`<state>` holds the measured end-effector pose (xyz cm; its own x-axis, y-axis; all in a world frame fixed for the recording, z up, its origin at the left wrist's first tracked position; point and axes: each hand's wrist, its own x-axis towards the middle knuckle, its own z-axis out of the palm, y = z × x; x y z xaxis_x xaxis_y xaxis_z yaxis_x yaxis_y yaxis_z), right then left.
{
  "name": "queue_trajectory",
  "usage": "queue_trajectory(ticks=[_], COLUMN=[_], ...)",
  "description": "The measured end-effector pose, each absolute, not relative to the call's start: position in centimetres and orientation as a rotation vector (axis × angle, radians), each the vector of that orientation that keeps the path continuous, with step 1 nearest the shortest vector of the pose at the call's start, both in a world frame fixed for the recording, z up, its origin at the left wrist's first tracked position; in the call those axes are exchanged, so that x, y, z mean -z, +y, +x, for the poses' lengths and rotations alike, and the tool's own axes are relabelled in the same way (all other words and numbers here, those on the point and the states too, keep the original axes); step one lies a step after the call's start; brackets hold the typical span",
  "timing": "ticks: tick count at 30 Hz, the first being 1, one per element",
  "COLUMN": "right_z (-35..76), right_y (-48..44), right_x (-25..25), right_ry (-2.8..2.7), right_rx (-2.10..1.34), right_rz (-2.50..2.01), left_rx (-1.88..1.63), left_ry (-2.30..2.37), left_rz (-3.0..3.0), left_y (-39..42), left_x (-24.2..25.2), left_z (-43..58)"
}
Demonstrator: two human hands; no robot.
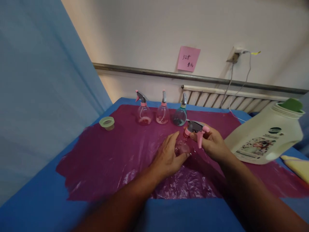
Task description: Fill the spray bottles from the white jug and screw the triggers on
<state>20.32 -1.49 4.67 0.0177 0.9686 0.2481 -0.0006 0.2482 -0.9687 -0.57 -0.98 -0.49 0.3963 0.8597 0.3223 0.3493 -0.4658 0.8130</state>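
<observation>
My left hand (169, 156) wraps round the clear round body of a small spray bottle (182, 147) standing on the magenta plastic sheet (101, 161). My right hand (211, 141) grips the bottle's grey and pink trigger head (196, 129) at the top. Three more spray bottles stand in a row behind: two with pink collars (144, 114) (163, 112) and one teal (180, 115). A big white detergent jug (265, 137) with a green cap lies tilted at my right.
A pale green cap (107, 122) sits at the sheet's left edge. A blue cloth covers the table (48, 199). A blue curtain hangs on the left. A yellow object (298, 166) lies at far right. Radiator, rail, pink note and socket line the wall.
</observation>
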Motion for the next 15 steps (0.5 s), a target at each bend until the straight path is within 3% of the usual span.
queue_trajectory(ticks=[15], right_z=[21.3], right_y=[-1.1], right_x=[-3.8], right_ry=[-1.532], right_rx=[-1.021], right_rz=[-0.894], left_rx=[-1.026], left_ry=[0.896], left_rz=[2.017], left_y=[-0.7], left_x=[0.6], left_z=[-0.7])
